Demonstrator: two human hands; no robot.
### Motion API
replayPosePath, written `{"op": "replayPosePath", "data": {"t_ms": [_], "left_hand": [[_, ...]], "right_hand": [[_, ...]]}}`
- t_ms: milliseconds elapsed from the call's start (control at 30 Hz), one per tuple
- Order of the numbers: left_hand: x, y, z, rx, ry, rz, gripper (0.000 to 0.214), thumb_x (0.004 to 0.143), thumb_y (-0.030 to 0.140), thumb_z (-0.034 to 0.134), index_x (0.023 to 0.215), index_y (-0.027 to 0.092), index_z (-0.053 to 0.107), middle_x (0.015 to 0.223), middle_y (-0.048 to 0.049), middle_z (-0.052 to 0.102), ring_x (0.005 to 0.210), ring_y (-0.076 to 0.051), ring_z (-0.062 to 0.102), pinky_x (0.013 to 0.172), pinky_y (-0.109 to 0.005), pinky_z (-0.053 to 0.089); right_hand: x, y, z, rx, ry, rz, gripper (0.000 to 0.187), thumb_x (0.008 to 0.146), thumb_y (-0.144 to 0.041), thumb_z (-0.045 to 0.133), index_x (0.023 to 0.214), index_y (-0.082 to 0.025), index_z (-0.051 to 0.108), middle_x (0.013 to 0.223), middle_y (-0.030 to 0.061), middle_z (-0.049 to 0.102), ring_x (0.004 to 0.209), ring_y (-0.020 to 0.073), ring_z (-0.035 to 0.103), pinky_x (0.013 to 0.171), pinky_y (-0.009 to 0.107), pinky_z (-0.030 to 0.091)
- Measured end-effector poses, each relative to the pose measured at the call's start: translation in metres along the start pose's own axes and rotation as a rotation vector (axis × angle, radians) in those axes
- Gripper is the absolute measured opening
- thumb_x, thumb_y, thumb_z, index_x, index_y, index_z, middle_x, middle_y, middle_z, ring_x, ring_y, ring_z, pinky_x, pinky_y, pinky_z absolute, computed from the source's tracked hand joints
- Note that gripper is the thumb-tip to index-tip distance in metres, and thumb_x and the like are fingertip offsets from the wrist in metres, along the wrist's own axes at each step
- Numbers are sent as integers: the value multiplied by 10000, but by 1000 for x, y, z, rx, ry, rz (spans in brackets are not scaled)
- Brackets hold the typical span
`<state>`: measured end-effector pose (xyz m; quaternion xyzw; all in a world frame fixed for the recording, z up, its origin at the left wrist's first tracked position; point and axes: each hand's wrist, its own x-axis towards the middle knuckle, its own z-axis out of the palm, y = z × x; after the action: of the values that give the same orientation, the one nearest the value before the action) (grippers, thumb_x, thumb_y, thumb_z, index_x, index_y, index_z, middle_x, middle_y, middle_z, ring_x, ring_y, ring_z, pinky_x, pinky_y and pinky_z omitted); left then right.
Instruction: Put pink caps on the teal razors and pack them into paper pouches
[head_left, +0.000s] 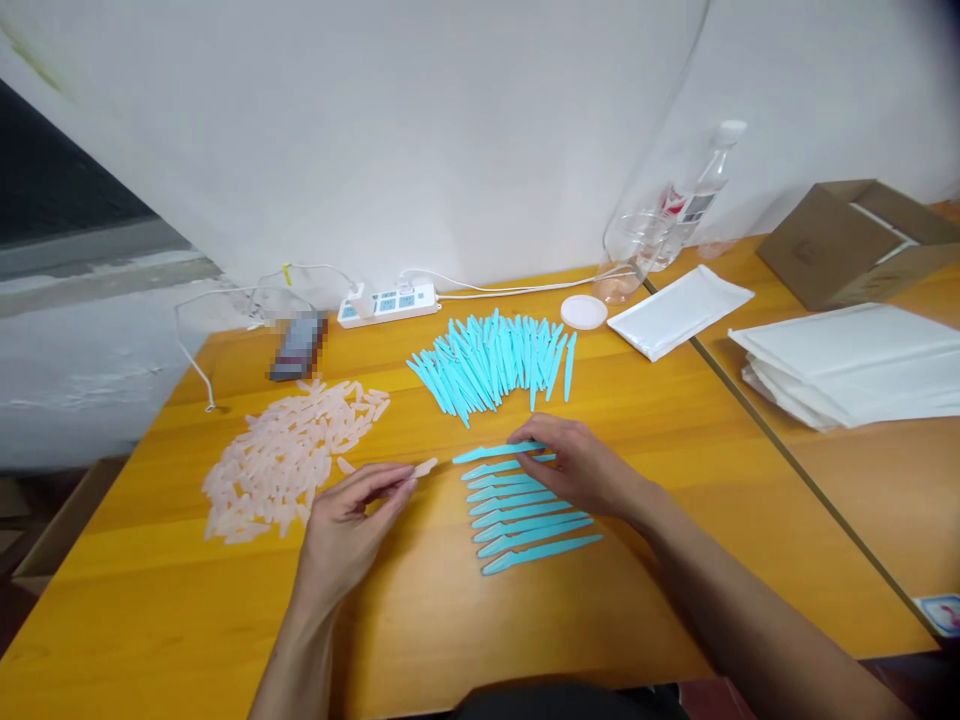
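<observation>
My left hand [352, 525] pinches a small pale pink cap [425, 467] between thumb and fingertips, just right of a heap of the same pink caps [289, 458]. My right hand [574, 465] rests palm down with its fingers pressed on the top blue plastic stick [491, 453] of a neat row of blue sticks [525, 525] laid side by side on the wooden table [420, 610]. Behind the row lies a fanned pile of loose blue sticks [495, 362].
A white power strip [388, 303] with cables sits by the wall, next to a blurred dark object [298, 345]. A white lid [583, 312], clear plastic bottles [679, 215], white bags [679, 311], stacked white sheets [855, 365] and a cardboard box [855, 240] lie to the right.
</observation>
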<state>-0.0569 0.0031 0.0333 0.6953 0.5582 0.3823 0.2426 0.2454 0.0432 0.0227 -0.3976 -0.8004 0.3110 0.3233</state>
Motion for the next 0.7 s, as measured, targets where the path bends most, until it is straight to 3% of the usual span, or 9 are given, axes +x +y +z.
{"op": "replayPosePath", "data": {"t_ms": [333, 700], "left_hand": [[0, 13, 18, -28, -60, 64, 110, 888, 205, 702, 961, 220, 782, 965, -43, 776, 874, -158, 729, 814, -287, 610], [-6, 26, 16, 5, -36, 88, 106, 891, 219, 694, 946, 216, 785, 945, -52, 781, 844, -170, 734, 788, -302, 616]], "right_hand": [[-1, 0, -1, -42, -16, -31, 125, 927, -135, 564, 1007, -173, 652, 944, 77, 668, 878, 181, 637, 775, 304, 512], [-6, -3, -2, -69, 14, -77, 118, 940, -140, 550, 1001, -193, 637, 928, 64, 662, 868, 178, 630, 771, 306, 511]]}}
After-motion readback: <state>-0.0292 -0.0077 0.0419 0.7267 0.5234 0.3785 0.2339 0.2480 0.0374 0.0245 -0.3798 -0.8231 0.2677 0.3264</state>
